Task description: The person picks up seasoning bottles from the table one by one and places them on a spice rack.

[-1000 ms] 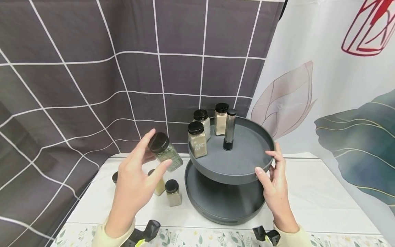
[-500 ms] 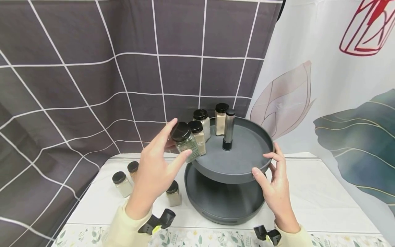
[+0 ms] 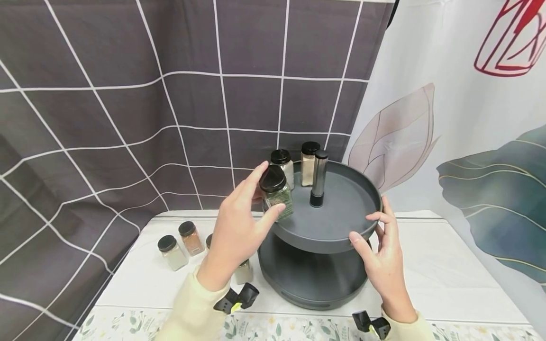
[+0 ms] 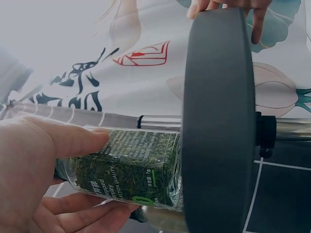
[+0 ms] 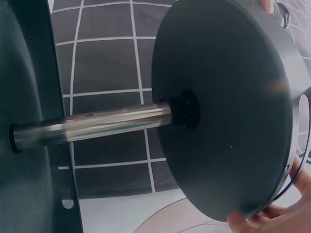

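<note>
My left hand (image 3: pixel 236 232) grips a square clear jar of chopped parsley (image 3: pixel 279 201) with a black lid, thumb on one side and fingers on the other. The jar is slightly tilted at the left rim of the grey upper tray (image 3: pixel 345 208). In the left wrist view, the jar's base (image 4: pixel 172 170) is at the tray's edge; contact is unclear. My right hand (image 3: pixel 384 258) holds the tray's right rim, thumb in front. Two black-lidded jars, one whitish (image 3: pixel 288 173) and one beige (image 3: pixel 307 170), stand at the tray's back. Another jar (image 4: pixel 163 219) shows partly behind the parsley.
A metal post (image 3: pixel 319 177) rises through the upper tray. The wider lower tray (image 3: pixel 311 284) sits beneath on the white table (image 3: pixel 431 270). At left stand a pale jar (image 3: pixel 174 258), an orange-brown jar (image 3: pixel 193 241) and two jars partly hidden by my left arm. A dark gridded curtain (image 3: pixel 251 104) hangs behind.
My left hand has carried the parsley jar rightward from over the table to the upper tray's left edge, now covering the salt and pepper jar. My right hand stays on the rim.
</note>
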Demonstrator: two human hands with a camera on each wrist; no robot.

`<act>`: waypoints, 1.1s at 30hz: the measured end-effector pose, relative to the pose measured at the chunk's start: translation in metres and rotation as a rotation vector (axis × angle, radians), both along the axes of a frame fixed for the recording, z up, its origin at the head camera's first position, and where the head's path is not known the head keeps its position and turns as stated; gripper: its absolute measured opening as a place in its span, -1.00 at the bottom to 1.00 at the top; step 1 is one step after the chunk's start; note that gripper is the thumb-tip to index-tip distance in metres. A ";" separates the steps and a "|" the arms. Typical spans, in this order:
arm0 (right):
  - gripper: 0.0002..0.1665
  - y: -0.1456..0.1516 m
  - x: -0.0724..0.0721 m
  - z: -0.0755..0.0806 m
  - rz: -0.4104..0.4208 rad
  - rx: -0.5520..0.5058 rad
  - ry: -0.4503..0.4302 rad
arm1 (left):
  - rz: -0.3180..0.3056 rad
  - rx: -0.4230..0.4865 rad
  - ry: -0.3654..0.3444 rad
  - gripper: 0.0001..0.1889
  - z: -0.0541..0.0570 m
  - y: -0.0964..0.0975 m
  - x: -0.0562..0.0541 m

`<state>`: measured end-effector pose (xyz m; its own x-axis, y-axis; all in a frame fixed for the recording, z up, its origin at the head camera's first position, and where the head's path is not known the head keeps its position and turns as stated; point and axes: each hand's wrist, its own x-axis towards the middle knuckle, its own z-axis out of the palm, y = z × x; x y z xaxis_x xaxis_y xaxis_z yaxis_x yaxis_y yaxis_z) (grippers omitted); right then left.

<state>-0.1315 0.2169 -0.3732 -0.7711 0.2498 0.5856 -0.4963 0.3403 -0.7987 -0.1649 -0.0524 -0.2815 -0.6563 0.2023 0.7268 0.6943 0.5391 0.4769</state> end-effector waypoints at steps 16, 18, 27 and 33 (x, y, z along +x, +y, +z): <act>-0.51 0.002 0.001 0.001 -0.007 0.024 0.023 | 0.048 -0.092 -0.006 -0.20 -0.014 0.014 -0.008; -0.51 0.002 0.000 0.001 -0.007 0.024 0.022 | 0.056 -0.108 -0.001 -0.20 -0.015 0.015 -0.008; -0.51 0.002 0.000 0.000 -0.002 0.020 0.030 | 0.072 -0.130 -0.019 -0.22 -0.022 0.018 -0.009; -0.51 0.002 0.000 0.000 -0.007 0.024 0.029 | 0.069 -0.131 -0.031 -0.23 -0.027 0.019 -0.009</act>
<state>-0.1319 0.2193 -0.3730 -0.7522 0.2407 0.6134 -0.5163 0.3632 -0.7756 -0.1739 -0.0334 -0.3080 -0.6933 0.2478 0.6767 0.6397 0.6440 0.4196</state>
